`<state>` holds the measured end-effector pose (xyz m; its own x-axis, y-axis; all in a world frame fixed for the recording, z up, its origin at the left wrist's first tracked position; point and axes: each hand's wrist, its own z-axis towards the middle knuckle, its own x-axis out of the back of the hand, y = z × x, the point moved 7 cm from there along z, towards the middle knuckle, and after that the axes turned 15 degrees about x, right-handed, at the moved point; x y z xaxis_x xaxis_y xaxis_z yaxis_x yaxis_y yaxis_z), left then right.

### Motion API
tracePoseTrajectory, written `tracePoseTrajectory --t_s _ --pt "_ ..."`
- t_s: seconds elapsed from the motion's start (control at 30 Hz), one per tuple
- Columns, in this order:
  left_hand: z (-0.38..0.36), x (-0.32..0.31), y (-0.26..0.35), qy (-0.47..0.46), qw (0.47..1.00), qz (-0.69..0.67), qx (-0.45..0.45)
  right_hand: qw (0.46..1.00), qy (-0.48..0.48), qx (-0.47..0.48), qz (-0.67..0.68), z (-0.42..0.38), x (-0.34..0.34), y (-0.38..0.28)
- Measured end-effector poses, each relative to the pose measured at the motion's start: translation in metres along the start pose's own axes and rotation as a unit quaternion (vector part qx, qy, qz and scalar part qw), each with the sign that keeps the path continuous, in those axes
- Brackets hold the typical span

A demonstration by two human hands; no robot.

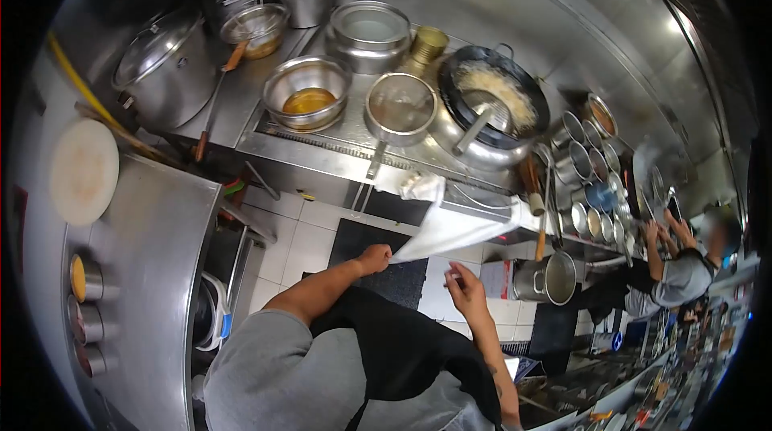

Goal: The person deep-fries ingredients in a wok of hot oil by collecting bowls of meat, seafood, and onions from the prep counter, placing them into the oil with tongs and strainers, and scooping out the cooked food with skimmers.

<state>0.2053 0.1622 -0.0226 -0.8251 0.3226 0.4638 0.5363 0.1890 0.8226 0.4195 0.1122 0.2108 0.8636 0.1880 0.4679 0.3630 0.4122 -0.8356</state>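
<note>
A white cloth (457, 231) drapes down from the front edge of the stove counter. At its lower left corner, my left hand (375, 259) is closed in a fist, apparently gripping that corner. My right hand (468, 290) is raised below the cloth, apart from it, with fingers loosely bent and spread and nothing in them. Above the cloth, a wok (535, 109) holds pale, bubbling contents, with a metal ladle (474, 132) resting in it. Left of the wok, a round strainer (400, 109) lies with its handle over the counter's edge.
A steel bowl (277, 97) of amber liquid, a gold tin (429, 43) and lidded pots (173, 81) stand along the back. A steel counter (153, 270) is at left. On the floor, a pot (555, 278) stands at right. Another person (679, 278) works farther right.
</note>
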Motion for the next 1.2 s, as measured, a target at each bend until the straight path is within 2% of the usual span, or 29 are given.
tracePoseTrajectory --t_s 0.03,0.07,0.13,0.17,0.23,0.27,0.37,0.4,0.43,0.53,0.63,0.67,0.73,0.77,0.87,0.9,1.0,1.1,1.13,1.17,1.2 --pt "-0.004 0.007 -0.01 0.006 1.0 -0.011 -0.004 0.998 -0.027 0.056 -0.012 0.032 -0.016 -0.014" --pt "-0.006 0.013 -0.015 0.006 1.0 -0.021 -0.012 0.998 -0.027 0.053 0.008 0.058 -0.029 -0.017" --pt "-0.005 0.026 -0.045 -0.005 0.999 -0.003 0.047 0.995 0.004 0.029 0.092 0.101 -0.048 -0.016" --pt "-0.005 0.036 -0.062 -0.012 0.997 0.009 0.075 0.992 0.028 -0.015 0.118 0.121 -0.051 -0.016" --pt "-0.016 0.058 -0.1 -0.069 0.962 -0.175 0.196 0.984 0.048 -0.072 0.157 0.138 -0.059 -0.011" --pt "-0.026 0.067 -0.117 -0.09 0.924 -0.27 0.255 0.981 0.039 -0.087 0.169 0.144 -0.065 -0.002" --pt "-0.053 0.112 -0.15 -0.022 0.858 -0.35 0.377 0.985 -0.037 -0.09 0.145 0.161 -0.107 0.02" --pt "-0.053 0.123 -0.144 -0.026 0.849 -0.384 0.361 0.986 -0.066 -0.084 0.126 0.161 -0.123 0.033" --pt "-0.054 0.13 -0.135 -0.034 0.841 -0.416 0.345 0.993 -0.096 -0.021 0.06 0.163 -0.142 0.056" --pt "-0.048 0.142 -0.07 -0.076 0.835 -0.447 0.312 0.989 -0.124 -0.071 -0.033 0.164 -0.191 0.114" --pt "-0.027 0.136 -0.012 -0.131 0.84 -0.458 0.261 0.958 -0.102 -0.258 0.075 0.164 -0.214 0.112" --pt "-0.023 0.137 0.007 -0.157 0.844 -0.458 0.23 0.936 -0.092 -0.303 0.154 0.164 -0.222 0.114" --pt "-0.019 0.142 0.038 -0.189 0.845 -0.467 0.178 0.87 -0.074 -0.379 0.308 0.171 -0.235 0.116" --pt "-0.019 0.144 0.05 -0.198 0.843 -0.474 0.159 0.822 -0.035 -0.415 0.388 0.176 -0.234 0.11" --pt "-0.034 0.164 0.083 -0.225 0.839 -0.477 0.134 0.844 0.062 -0.311 0.431 0.213 -0.196 0.075" --pt "-0.037 0.169 0.088 -0.236 0.836 -0.479 0.127 0.834 0.065 -0.304 0.456 0.222 -0.183 0.055" --pt "-0.046 0.179 0.088 -0.233 0.845 -0.463 0.133 0.896 0.074 -0.266 0.347 0.242 -0.144 0.034" --pt "-0.055 0.178 0.068 -0.211 0.863 -0.427 0.168 0.974 0.082 -0.088 0.19 0.294 -0.096 0.021" --pt "-0.057 0.178 0.062 -0.202 0.865 -0.424 0.176 0.996 0.083 0.015 0.027 0.317 -0.077 0.014" --pt "-0.061 0.177 0.056 -0.192 0.867 -0.421 0.184 0.98 0.082 0.116 -0.137 0.337 -0.067 0.003" --pt "-0.064 0.176 0.049 -0.183 0.869 -0.418 0.193 0.961 0.104 0.142 -0.211 0.353 -0.062 -0.01"
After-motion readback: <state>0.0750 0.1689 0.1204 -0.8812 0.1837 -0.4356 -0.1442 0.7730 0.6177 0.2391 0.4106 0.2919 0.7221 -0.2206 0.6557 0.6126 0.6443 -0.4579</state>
